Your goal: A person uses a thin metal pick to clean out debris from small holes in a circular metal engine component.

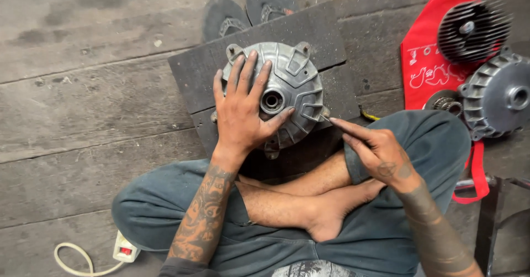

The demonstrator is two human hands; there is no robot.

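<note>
A round grey cast-metal hub cover (pixel 295 84) with ribs and a central bore lies on a dark board (pixel 309 28) in front of my crossed legs. My left hand (pixel 243 108) presses flat on the cover's left half, fingers spread, thumb near the bore. My right hand (pixel 372 147) is at the cover's right edge, its fingers pinched together on something thin that I cannot make out, pointing at the rim.
A red cloth bag (pixel 430 56) lies at the right with a finned black cylinder part (pixel 473 30), a grey ribbed hub (pixel 499 96) and a small gear (pixel 448 105). Two sandals (pixel 248 12) lie beyond the board. A white switch with cord (pixel 125 250) sits at bottom left.
</note>
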